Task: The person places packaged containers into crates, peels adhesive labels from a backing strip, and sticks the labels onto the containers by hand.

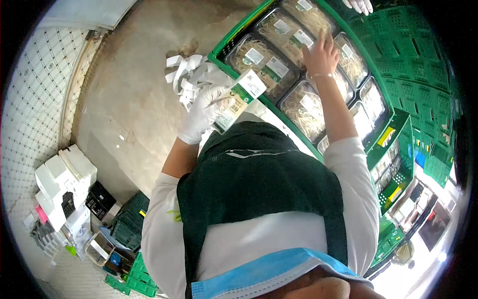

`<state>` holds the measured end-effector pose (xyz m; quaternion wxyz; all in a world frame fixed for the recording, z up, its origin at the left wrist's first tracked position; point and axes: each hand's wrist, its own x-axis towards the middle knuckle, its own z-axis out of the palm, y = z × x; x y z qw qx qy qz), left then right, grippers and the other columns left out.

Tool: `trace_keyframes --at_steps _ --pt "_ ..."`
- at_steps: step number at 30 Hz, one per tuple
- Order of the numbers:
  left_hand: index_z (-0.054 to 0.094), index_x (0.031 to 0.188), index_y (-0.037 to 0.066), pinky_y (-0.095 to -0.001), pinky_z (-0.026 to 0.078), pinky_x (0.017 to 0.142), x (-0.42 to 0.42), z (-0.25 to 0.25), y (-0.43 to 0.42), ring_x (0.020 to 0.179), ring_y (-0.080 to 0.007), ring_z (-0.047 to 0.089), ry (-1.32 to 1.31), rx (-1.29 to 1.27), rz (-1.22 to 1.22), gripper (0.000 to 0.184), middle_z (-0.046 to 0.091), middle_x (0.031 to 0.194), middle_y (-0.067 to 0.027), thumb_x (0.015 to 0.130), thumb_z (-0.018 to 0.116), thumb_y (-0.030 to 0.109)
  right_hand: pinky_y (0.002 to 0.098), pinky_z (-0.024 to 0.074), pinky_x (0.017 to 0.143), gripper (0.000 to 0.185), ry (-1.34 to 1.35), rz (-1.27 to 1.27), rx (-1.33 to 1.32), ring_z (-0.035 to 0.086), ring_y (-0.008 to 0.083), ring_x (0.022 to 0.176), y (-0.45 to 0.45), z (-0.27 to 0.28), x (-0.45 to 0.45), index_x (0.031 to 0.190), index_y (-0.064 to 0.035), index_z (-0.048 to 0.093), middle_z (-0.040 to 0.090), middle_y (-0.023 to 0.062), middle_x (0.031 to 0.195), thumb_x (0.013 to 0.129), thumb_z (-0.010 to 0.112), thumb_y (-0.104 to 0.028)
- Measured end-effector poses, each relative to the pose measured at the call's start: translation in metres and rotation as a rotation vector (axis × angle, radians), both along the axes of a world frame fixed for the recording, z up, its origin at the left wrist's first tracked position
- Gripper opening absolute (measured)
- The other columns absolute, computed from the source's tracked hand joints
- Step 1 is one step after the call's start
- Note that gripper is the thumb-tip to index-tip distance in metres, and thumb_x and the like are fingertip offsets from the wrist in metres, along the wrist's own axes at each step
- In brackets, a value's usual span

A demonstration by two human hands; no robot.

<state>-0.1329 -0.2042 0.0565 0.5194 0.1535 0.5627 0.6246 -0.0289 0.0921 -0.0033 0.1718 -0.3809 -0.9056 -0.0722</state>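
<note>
My left hand (200, 114), in a white glove, is closed on a stack of printed labels (234, 105) in green, cream and white. White curling paper strips (186, 74) hang beside it. Bare, with fingers spread, my right hand (321, 57) reaches over a green crate (279, 103) and touches the top of a clear-lidded pack, near a white label (302, 38). Several packs of pale, thin strands that look like sprouts fill the crate. One nearby pack (264, 62) carries a white sticker and a printed label; another pack (302, 110) has a white sticker.
Another person's gloved hand (359, 5) shows at the top edge. Stacked green crates (418, 94) stand at the right, and a lower crate with packs (393, 164) is beside mine. White boxes (64, 174) and dark crates (130, 222) sit at the lower left, near a tiled wall (40, 99).
</note>
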Motion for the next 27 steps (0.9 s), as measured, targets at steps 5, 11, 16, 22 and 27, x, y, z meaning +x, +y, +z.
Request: trace_keyframes --at_steps 5,11,16,22,27 --pt "0.055 0.101 -0.001 -0.0228 0.043 0.076 0.009 0.001 0.022 0.086 -0.0104 0.054 0.115 0.136 -0.015 0.024 0.060 0.091 -0.0048 0.079 0.057 0.009 0.0282 0.0465 0.066 0.039 0.180 0.651 -1.353 0.058 0.0171 0.075 -0.081 0.075 0.031 0.098 -0.0019 0.055 0.060 0.0089 0.083 0.072 0.067 -0.028" --pt "0.059 0.085 -0.001 -0.0212 0.039 0.060 0.022 -0.004 0.056 0.066 -0.0064 0.048 0.265 0.092 0.019 0.013 0.057 0.072 -0.0011 0.080 0.059 0.011 0.0313 0.0464 0.058 0.017 0.264 0.534 -1.153 0.057 0.0269 0.063 -0.104 0.084 0.034 0.087 -0.0035 0.059 0.059 0.0143 0.076 0.071 0.063 -0.009" --pt "0.054 0.073 0.001 -0.0185 0.036 0.050 0.014 0.001 0.065 0.057 -0.0023 0.042 0.267 -0.025 -0.148 0.020 0.049 0.061 0.0029 0.076 0.065 0.017 0.0350 0.0479 0.060 0.018 0.369 0.411 -0.474 0.058 0.0303 0.069 0.041 0.068 0.011 0.086 -0.0035 0.058 0.060 0.0150 0.078 0.071 0.060 -0.013" --pt "0.055 0.087 0.000 -0.0363 0.031 0.095 0.006 -0.042 0.163 0.108 -0.0268 0.047 1.552 0.126 -0.472 0.020 0.048 0.113 -0.0216 0.076 0.052 0.017 0.0418 0.0430 0.079 0.046 -0.180 0.055 -0.189 0.049 0.0325 0.098 0.145 -0.025 -0.035 0.111 -0.0060 0.045 0.053 0.0160 0.106 0.076 0.057 -0.033" --pt "0.051 0.078 0.004 -0.0394 0.039 0.083 0.006 -0.039 0.183 0.077 -0.0279 0.057 1.498 -0.112 -0.737 0.016 0.057 0.073 -0.0113 0.077 0.050 0.019 0.0424 0.0297 0.092 0.067 -0.179 -0.045 -0.016 0.034 0.0285 0.117 0.110 -0.021 -0.025 0.127 -0.0119 0.035 0.033 0.0100 0.131 0.077 0.046 -0.055"
